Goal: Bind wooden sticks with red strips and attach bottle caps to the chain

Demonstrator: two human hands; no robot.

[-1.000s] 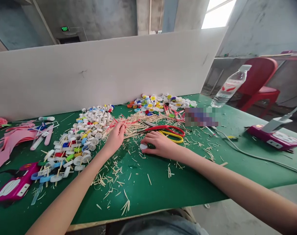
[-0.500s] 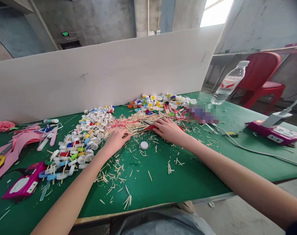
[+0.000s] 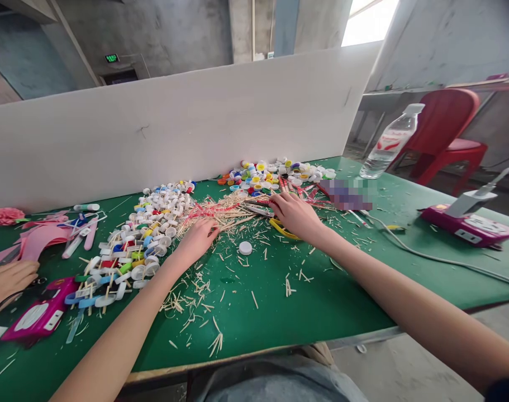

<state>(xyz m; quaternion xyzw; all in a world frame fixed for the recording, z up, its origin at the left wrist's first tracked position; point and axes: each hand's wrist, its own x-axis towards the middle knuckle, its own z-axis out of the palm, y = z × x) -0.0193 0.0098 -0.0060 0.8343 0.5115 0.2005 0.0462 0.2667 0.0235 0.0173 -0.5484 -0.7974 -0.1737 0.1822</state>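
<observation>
My left hand (image 3: pixel 199 240) is closed in a pinch on a thin wooden stick (image 3: pixel 239 223), which points right from the fingertips. My right hand (image 3: pixel 296 216) curls palm-down over scissors; their yellow handle loop (image 3: pixel 284 229) shows below the fingers and the metal blades (image 3: pixel 259 210) point left. A dark red strip or handle (image 3: pixel 259 201) reaches the right fingertips, its kind unclear. Both hands are at a heap of cut wooden sticks (image 3: pixel 220 214) mixed with red strips. A white bottle cap (image 3: pixel 245 248) lies between the hands, touching neither.
Piled bottle caps (image 3: pixel 153 223) lie left, more caps (image 3: pixel 262 177) at the back. A white panel (image 3: pixel 237 117) stands behind. To the right are a water bottle (image 3: pixel 390 146), a magenta power strip (image 3: pixel 467 225) and a cable. Another person's hand (image 3: pixel 15 279) is at far left.
My right hand has shifted slightly, and the yellow scissor loop now shows under it. The left hand stays almost still. Another person's hand has come in at far left.
</observation>
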